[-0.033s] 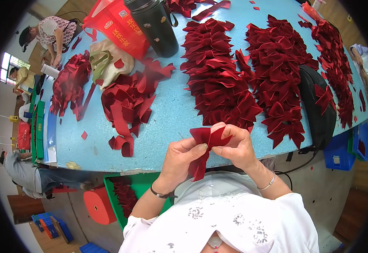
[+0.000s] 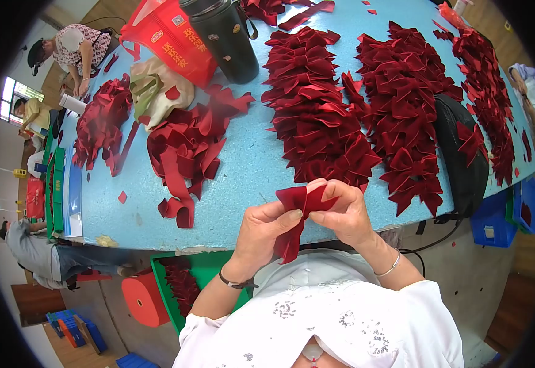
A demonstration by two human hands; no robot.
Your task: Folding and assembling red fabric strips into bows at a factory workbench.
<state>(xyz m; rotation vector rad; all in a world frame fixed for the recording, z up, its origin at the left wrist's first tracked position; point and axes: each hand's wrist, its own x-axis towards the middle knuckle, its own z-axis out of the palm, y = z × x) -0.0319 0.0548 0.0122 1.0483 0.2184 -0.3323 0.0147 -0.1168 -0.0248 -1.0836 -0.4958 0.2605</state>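
Over the table's near edge, both my hands pinch one dark red velvet ribbon bow. My left hand is closed on its left side, with the thumb pressed on the middle of the bow. My right hand grips the right side between thumb and fingertips. One tail of the ribbon hangs down between the hands. A faint thin line shows by my left fingers; I cannot tell what it is. Just beyond my hands lies a long row of finished-looking red bows, with a second row of bows to its right.
On the blue table lie loose red ribbon strips, a cloth bag, a red bag, a dark flask and a black bag. A green crate and red roll stand below. Several people work at left.
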